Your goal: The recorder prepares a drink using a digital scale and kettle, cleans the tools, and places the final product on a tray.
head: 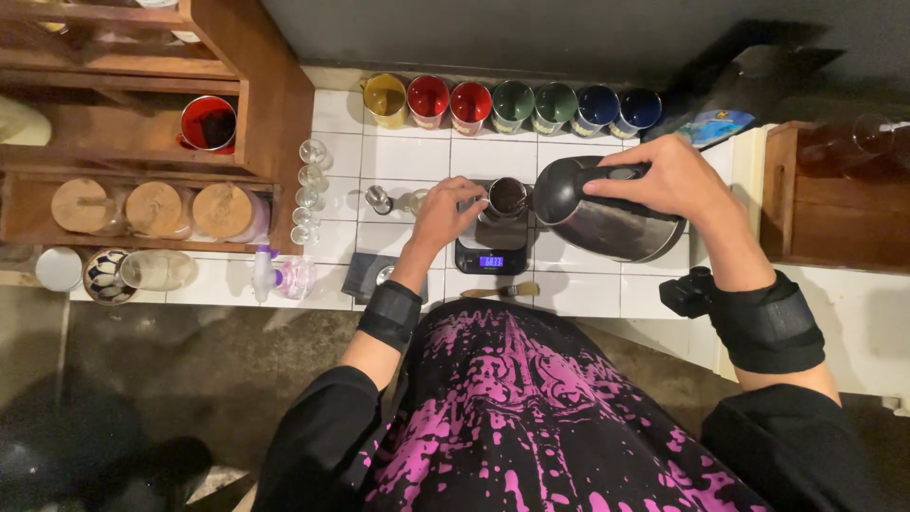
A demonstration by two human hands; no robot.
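So the kettle [607, 223] is gripped by its black handle in the right hand [668, 178], fingers wrapped tight around it, and it's tipped left so the spout sits just beside the cup [507, 196]. The cup is a small metal one with something dark inside, and it's parked on a black scale [491, 254] whose display is lit blue. The cup's left rim is touched by the left hand [444, 213], fingers curled narrow around the edge, more steadying than a full grab as far as can be told.

All of it is set on a white tiled desk [578, 289]. A little wooden brush [502, 291] is laid just in front of the scale. Along the back wall a row of tins [512, 104] is lined up: yellow, two red, two green, two blue. A few small clear glasses [308, 194] are stacked up near the wooden shelf [275, 95] on the left, where three jars with wooden lids [156, 209] are kept. A small spray bottle [270, 277] is lying on its side near the desk's front edge.

Black wrist straps are worn on both arms.
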